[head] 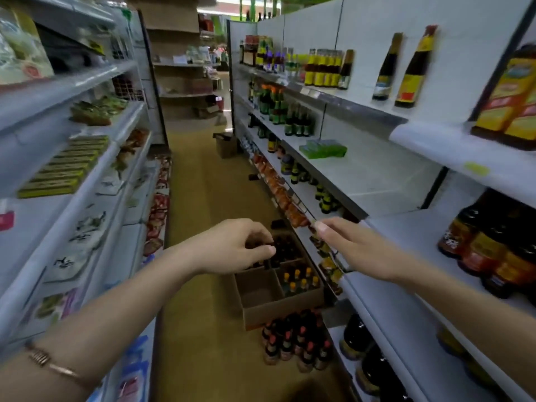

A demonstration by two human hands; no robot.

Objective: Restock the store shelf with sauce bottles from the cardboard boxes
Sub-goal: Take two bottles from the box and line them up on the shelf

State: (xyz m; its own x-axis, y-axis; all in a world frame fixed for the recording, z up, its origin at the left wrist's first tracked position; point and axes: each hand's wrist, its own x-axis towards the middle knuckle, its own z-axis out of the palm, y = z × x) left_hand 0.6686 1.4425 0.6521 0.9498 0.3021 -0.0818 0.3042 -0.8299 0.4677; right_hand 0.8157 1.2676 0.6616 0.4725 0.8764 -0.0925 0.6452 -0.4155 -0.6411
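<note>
An open cardboard box (261,311) stands on the aisle floor against the right shelving, with yellow-capped sauce bottles (300,281) in one compartment and dark bottles (285,248) in another. A cluster of red-capped sauce bottles (295,343) stands on the floor in front of it. My left hand (235,248) hovers above the box with fingers loosely curled, holding nothing. My right hand (351,246) reaches forward beside the shelf edge, fingers fairly straight and holding nothing. The right shelf (385,175) has a bare stretch at mid height; large dark sauce bottles (487,250) stand at its near end.
Shelving lines both sides of the narrow aisle. A second cardboard box (226,145) sits on the floor farther down on the right. Hanging snack packets (285,201) stick out along the right shelf edge. Tall bottles (410,71) stand on the upper right shelf.
</note>
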